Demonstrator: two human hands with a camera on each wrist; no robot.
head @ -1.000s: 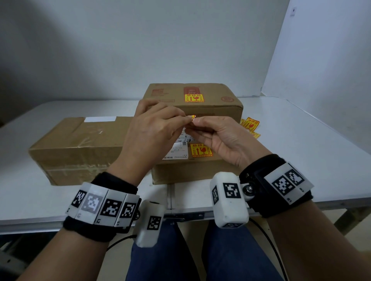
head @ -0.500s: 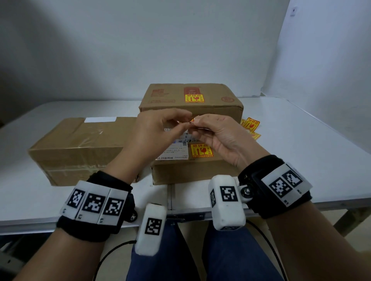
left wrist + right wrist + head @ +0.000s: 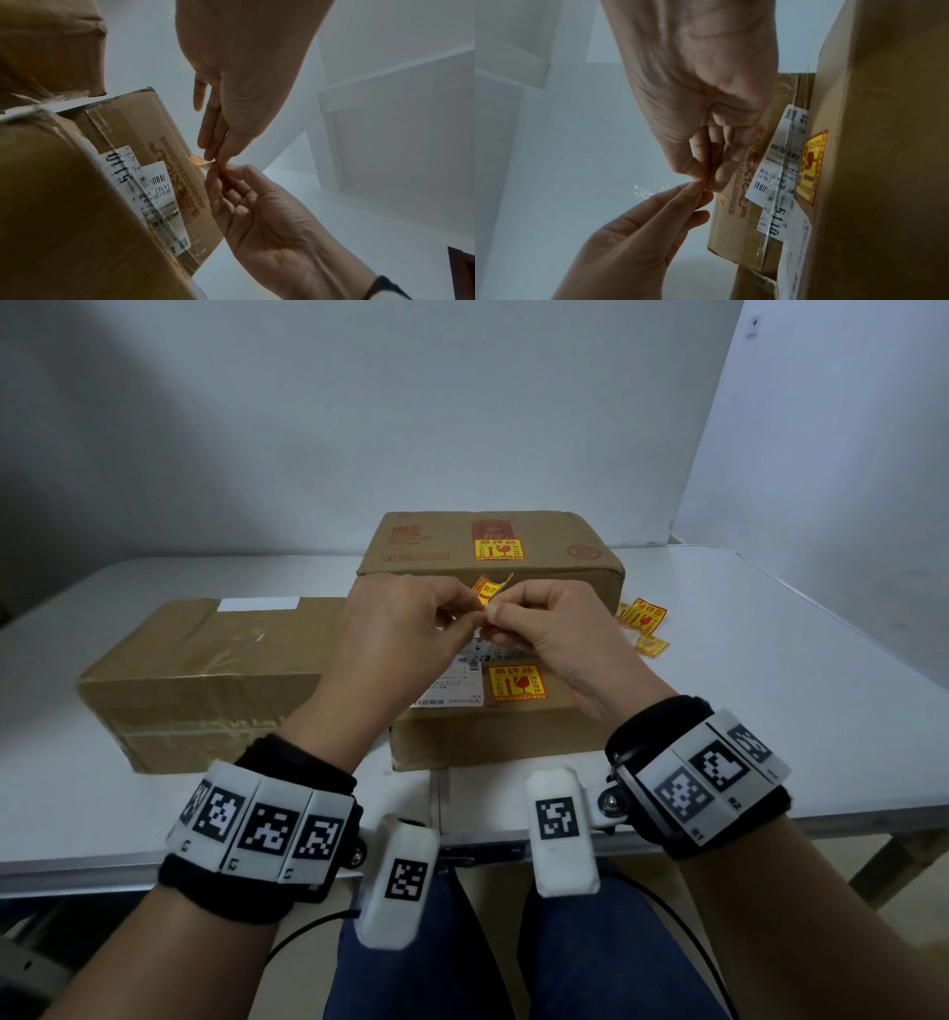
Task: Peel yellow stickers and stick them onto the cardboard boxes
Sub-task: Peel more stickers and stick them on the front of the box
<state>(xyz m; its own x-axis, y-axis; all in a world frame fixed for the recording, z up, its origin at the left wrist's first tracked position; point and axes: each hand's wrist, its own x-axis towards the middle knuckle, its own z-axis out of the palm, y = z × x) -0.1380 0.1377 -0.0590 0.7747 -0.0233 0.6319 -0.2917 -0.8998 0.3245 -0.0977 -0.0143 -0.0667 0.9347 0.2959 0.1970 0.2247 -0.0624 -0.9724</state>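
My left hand (image 3: 405,629) and right hand (image 3: 544,629) both pinch the yellow sticker (image 3: 490,592), which now curls up between my fingertips, so the peel has started. Beneath my hands, the near box (image 3: 493,742) already carries one; its white label (image 3: 772,168) reads "[TLY]".

surface: white rectangular table (image 3: 770,711), with a seam running through its top near the front edge
left: long brown cardboard box wrapped in clear tape (image 3: 205,670), lying flat
front centre: flat brown cardboard box with white shipping labels and a yellow sticker (image 3: 513,737), just beside the long one
back: taller brown cardboard box with red print and a yellow sticker on top (image 3: 488,546)
right of boxes: loose yellow-and-red stickers (image 3: 644,621), scattered on the tabletop
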